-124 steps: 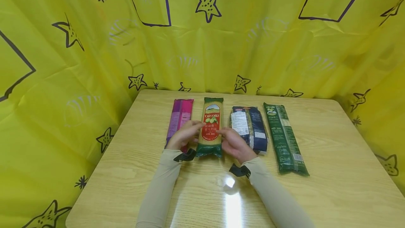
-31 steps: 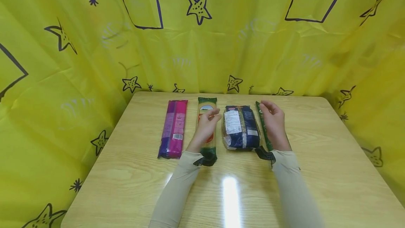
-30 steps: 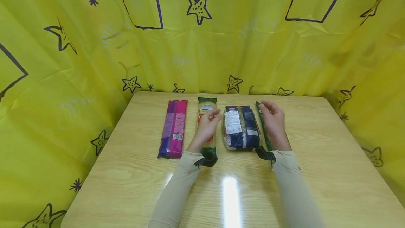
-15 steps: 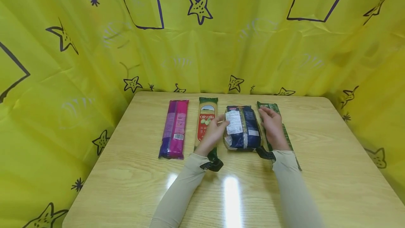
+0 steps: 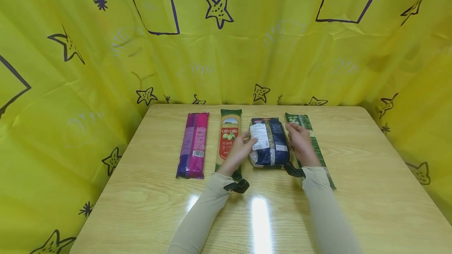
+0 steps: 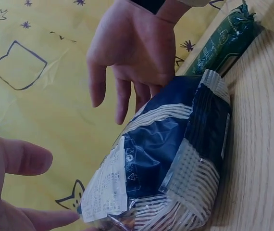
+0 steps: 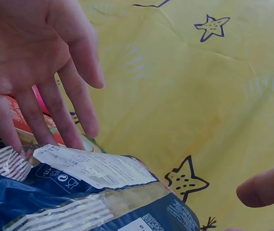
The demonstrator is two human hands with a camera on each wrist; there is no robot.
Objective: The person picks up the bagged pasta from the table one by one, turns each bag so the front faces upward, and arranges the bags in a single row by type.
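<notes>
A plump dark blue food bag [image 5: 279, 136] with a white label and see-through striped panels lies on the table between my two hands. Beside its left edge is my left hand [image 5: 239, 153], fingers extended; in the right wrist view its fingertips meet the bag's label side. My right hand [image 5: 303, 144] flanks the opposite edge, reaching over a long green packet [image 5: 318, 150] that it partly covers. In the left wrist view its fingers hang loosely at the bag's far side. Under my left wrist lies a gold and red Olivoilà spaghetti packet [image 5: 229, 130], its lower part hidden.
A pink and purple packet [image 5: 193, 144] lies at the left of the row. All of it rests on a pale wooden table [image 5: 148, 207], with a yellow patterned curtain [image 5: 226, 58] hanging behind the far edge.
My hands have gone from the spaghetti packet over to the blue bag. In the last second the left shifted right and nearer me, the right slightly left, closing on its sides.
</notes>
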